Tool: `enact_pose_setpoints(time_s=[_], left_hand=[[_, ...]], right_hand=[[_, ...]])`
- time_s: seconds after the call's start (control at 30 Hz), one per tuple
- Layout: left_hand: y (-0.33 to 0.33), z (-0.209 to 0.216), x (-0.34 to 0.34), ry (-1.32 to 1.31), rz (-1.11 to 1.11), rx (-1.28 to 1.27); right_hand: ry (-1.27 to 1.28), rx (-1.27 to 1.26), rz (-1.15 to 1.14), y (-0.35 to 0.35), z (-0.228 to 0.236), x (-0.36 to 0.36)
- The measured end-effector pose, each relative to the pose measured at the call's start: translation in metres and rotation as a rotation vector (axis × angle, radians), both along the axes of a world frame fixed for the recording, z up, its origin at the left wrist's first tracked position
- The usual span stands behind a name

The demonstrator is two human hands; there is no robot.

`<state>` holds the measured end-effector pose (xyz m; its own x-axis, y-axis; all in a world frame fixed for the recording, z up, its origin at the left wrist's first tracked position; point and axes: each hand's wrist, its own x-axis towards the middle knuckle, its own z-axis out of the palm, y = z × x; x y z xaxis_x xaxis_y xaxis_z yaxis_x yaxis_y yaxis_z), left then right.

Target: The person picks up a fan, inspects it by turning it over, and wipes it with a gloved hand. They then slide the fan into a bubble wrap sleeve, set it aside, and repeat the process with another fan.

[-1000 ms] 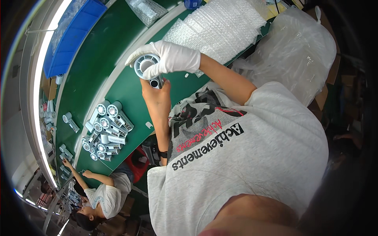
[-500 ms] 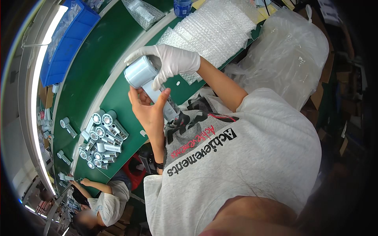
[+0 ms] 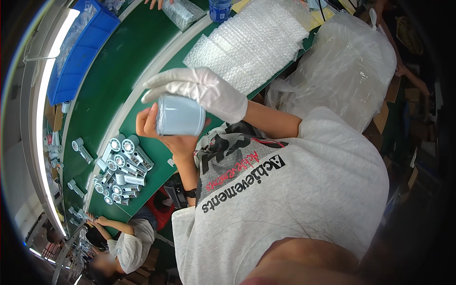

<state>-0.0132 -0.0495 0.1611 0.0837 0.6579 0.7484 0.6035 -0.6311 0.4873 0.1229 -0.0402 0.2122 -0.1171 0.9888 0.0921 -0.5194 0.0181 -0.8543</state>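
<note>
My bare left hand is closed round a light blue handheld fan, its thumb and fingers showing on the near-left side of the round head. The fan's broad cylinder faces up, and its handle is hidden. Over the head's far side lies my right hand in a white glove, its fingers stretched out to the left. Its thumb is hidden, and it seems to rest on the fan. To the left, a heap of similar fans lies on the green table.
A stack of bubble-wrap bags lies beyond my right hand, with a large clear plastic bag right of it. A blue bin stands far left. Another person's hand is by a wrapped packet; a co-worker sits lower left.
The fan has turned so its head points nearer and its handle no longer shows. My right fingers have straightened across it. At the far edge, another person's hand has appeared beside the wrapped packet.
</note>
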Motion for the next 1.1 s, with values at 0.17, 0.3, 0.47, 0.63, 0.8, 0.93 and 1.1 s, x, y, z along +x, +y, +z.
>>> enact_pose_setpoints(time_s=[0.17,0.3,0.47,0.63,0.8,0.93,1.1], left_hand=[[-0.015,-0.051,-0.023,-0.840,-0.328,-0.630],[-0.023,-0.024,-0.008,-1.120,-0.361,-1.166],[-0.017,0.028,0.002,-1.328,-1.015,-1.189],[-0.007,0.024,0.005,-1.477,-0.766,-1.160],[0.004,0.041,0.005,-1.398,-0.361,-0.972],[0.005,0.031,0.017,-1.195,-0.327,-0.785],[0.013,0.016,0.020,-1.392,-0.324,-0.628]], right_hand=[[-0.220,0.344,0.230,0.004,-0.001,0.005],[-0.427,0.313,0.271,0.003,0.002,0.006],[-0.315,0.373,0.120,0.002,-0.002,0.003],[-0.939,0.991,-0.197,0.002,-0.021,0.005],[-0.363,0.741,0.258,-0.041,-0.025,0.004],[-0.194,0.352,0.210,-0.061,-0.019,-0.011],[-0.763,0.148,-0.121,-0.051,-0.026,-0.023]])
